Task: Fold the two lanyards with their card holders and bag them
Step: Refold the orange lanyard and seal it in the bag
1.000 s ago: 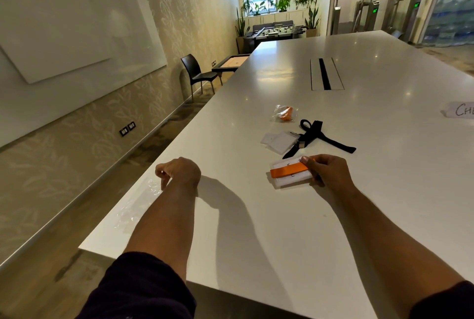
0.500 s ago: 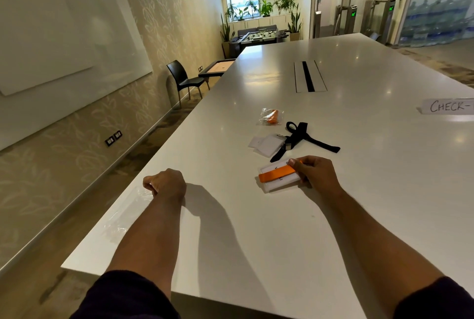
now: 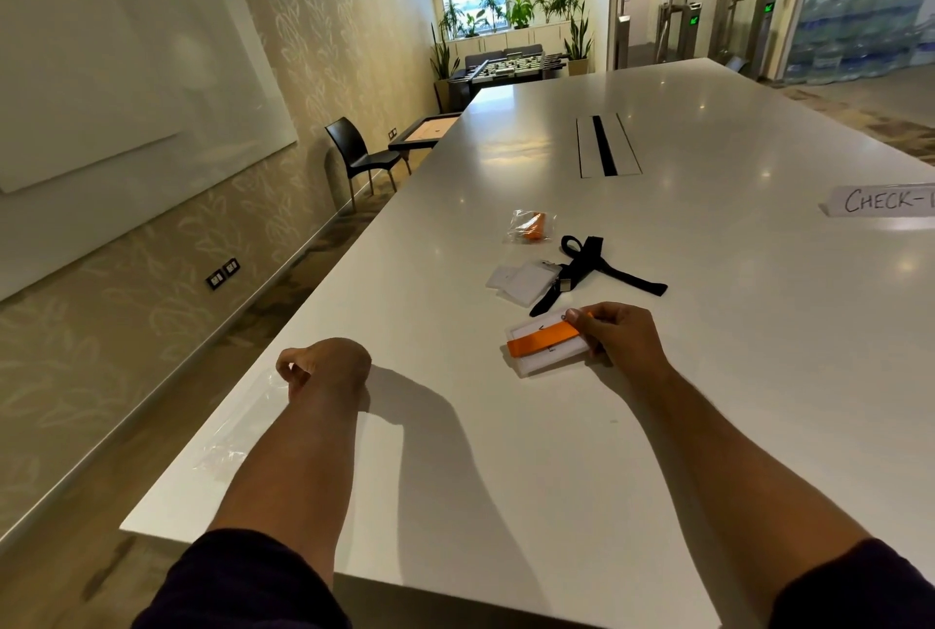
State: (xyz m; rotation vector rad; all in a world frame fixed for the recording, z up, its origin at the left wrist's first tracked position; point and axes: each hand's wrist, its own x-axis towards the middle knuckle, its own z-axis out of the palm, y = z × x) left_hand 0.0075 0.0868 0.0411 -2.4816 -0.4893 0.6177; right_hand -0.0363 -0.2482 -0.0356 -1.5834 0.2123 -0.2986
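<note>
My right hand (image 3: 620,332) pinches the folded orange lanyard (image 3: 541,340) against its holder (image 3: 551,359): light, floppy, liable to unfold. My left hand (image 3: 324,367) pinches a slippery bag (image 3: 243,426).

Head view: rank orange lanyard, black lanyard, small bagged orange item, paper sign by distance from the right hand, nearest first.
1. Orange lanyard: in the right hand grip.
2. Black lanyard: just beyond the hand.
3. Small bagged orange item: farther, slightly left.
4. Paper sign: far right edge.

one wide-angle view only — worn on the person's head, looking forward and down along the long glossy white table (image 3: 506,476), close over both forearms, far enough to take in the room's end wall.
</note>
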